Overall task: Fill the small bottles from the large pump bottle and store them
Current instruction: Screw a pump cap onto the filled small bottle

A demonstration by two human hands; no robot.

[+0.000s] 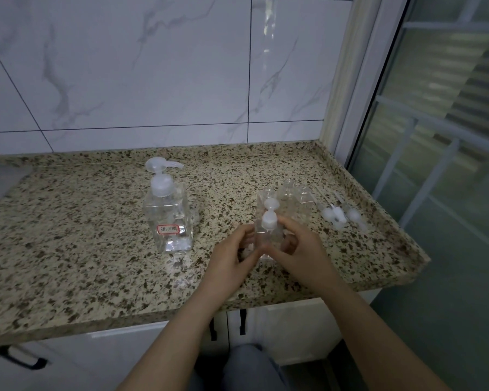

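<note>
The large clear pump bottle [168,215] with a red-framed label stands upright on the speckled granite counter [82,235]. To its right, both hands hold one small clear bottle [267,235] with a white flip cap [269,220]. My left hand [235,259] grips its left side and my right hand [298,249] grips its right side, thumb near the cap. Behind it stand three small uncapped clear bottles [290,197]. Several loose white pump caps [340,215] lie further right.
A marble-tiled wall backs the counter, and a window frame [359,108] rises at the right end. The counter's raised rim runs along the right edge. White cabinet doors with dark handles [242,321] sit below the front edge.
</note>
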